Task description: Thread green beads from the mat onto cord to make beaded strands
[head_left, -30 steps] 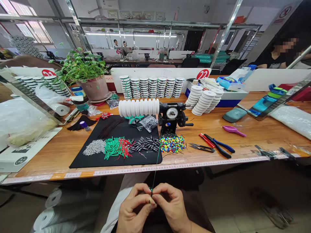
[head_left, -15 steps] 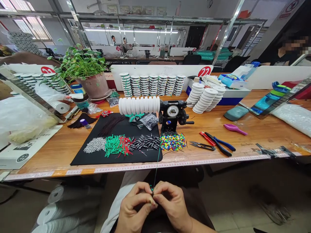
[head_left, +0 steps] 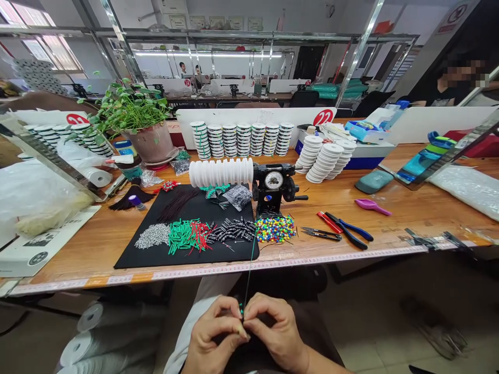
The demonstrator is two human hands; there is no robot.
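My left hand point(head_left: 218, 332) and my right hand point(head_left: 275, 330) meet in front of the table edge, above my lap. Both are closed, thumbs and fingertips pinched together around a thin dark-green line point(head_left: 249, 270). The line runs taut from my fingertips up over the table edge, past the beads towards the winder. A tiny green piece point(head_left: 241, 307) shows between the fingertips; its exact form is too small to make out. The hand-cranked winder point(head_left: 273, 182) with a dial carries a row of white spools point(head_left: 221, 171).
On the black mat point(head_left: 136, 249) lie silvery bits point(head_left: 153, 236), green tubes point(head_left: 183, 236), red ones point(head_left: 200, 235) and black pieces point(head_left: 234, 228). Coloured beads point(head_left: 276, 229), thread snips point(head_left: 322, 234), pliers point(head_left: 351, 229) and a pink scoop point(head_left: 372, 206) lie rightward. A potted plant point(head_left: 150, 143) stands behind.
The view has shifted slightly, so the table sits a little left and lower. My hands stay together on the line, the right fingertips slightly closer to the left ones.
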